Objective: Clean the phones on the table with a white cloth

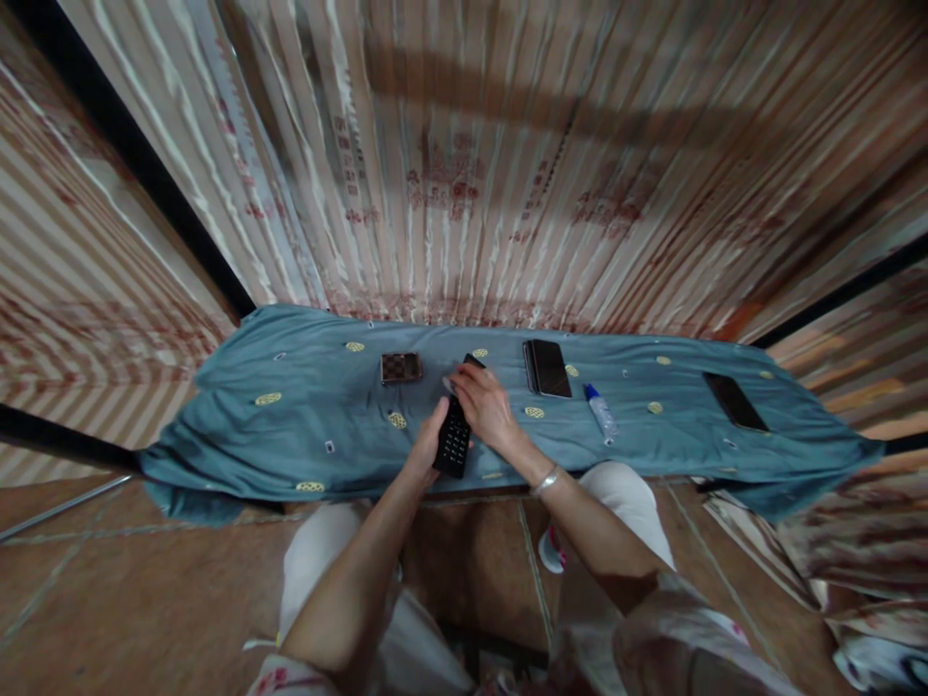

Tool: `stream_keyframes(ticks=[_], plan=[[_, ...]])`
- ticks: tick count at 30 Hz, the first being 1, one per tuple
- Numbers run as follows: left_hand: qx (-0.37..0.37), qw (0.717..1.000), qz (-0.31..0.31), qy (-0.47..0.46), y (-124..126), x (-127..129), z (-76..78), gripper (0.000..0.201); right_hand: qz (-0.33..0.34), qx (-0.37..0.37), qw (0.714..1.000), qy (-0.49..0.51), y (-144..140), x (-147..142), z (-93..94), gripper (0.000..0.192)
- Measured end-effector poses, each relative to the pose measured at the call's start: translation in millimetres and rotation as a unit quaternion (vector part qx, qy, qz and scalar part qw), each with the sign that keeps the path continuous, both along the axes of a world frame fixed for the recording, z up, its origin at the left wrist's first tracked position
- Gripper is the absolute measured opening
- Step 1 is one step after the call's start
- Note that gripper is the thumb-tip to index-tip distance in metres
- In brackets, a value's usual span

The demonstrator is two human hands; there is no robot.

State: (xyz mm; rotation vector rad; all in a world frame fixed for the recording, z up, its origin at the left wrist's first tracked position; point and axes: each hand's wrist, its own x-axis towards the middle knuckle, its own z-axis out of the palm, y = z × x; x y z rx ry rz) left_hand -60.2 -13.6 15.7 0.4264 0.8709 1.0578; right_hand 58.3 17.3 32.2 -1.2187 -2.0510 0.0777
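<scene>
A black remote control [452,437] with rows of pale buttons rests in my left hand [429,440], tilted above the cloth. The left thumb lies along its edge and the fingers wrap behind. Over the remote's upper part is my right hand [487,404], its fingers pinched together. Something small and whitish [448,384] shows at those fingertips, too small to name; it may be a bit of tissue or cloth. My right fingers hide the middle of the remote, while its dark far end shows beyond them.
A blue-green patterned cloth [348,416] covers the long table. On it lie a small brown checkered case [400,367], a stack of dark flat devices [549,368], a clear bottle with a blue cap [601,414] and a black phone-like slab [735,401]. Curtains [449,193] hang behind.
</scene>
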Motion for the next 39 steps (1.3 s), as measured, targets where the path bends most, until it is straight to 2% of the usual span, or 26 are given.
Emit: stream_keyframes(ticks=[3,5,7,11,15,21,25,28,32,35,37,39], plan=[[0.019,0.999,0.032,-0.008,1,-1,-4.9,0.035,0.080,-0.007,0.995,-0.060,-19,-3,-6.8,0.035],[0.022,0.999,0.035,0.013,0,0,-6.0,0.033,0.089,-0.011,0.993,-0.076,-22,-1,-8.5,0.036],[0.018,0.999,0.018,0.041,-3,0,-4.0,0.031,0.083,-0.019,0.993,-0.084,-14,5,-5.7,0.036],[0.029,0.998,-0.027,0.051,-9,-1,5.3,0.026,0.032,-0.032,0.996,-0.072,20,21,7.3,0.038],[0.035,0.998,-0.034,0.045,-12,-2,11.1,0.027,-0.005,-0.055,0.998,-0.022,41,30,11.2,0.038],[0.039,0.998,-0.032,0.035,-10,-2,12.7,0.025,-0.079,-0.066,0.993,0.057,42,36,0.0,0.036],[0.029,0.999,-0.041,0.010,-8,-4,14.1,0.029,-0.104,-0.078,0.982,0.135,42,37,-5.9,0.034],[0.013,0.998,-0.050,-0.020,-7,-5,15.7,0.031,-0.120,-0.112,0.956,0.245,46,35,-10.5,0.030],[0.000,0.998,-0.042,-0.051,-6,-5,18.2,0.034,-0.130,-0.185,0.880,0.418,53,28,-16.7,0.031],[-0.013,0.998,-0.028,-0.051,-5,-4,18.4,0.034,-0.126,-0.220,0.833,0.491,52,23,-19.8,0.035],[-0.024,0.998,-0.025,-0.047,-5,-2,17.0,0.034,-0.123,-0.226,0.826,0.502,48,21,-21.0,0.037],[-0.031,0.998,-0.023,-0.043,-5,1,14.3,0.034,-0.128,-0.218,0.832,0.495,42,19,-22.1,0.037]])
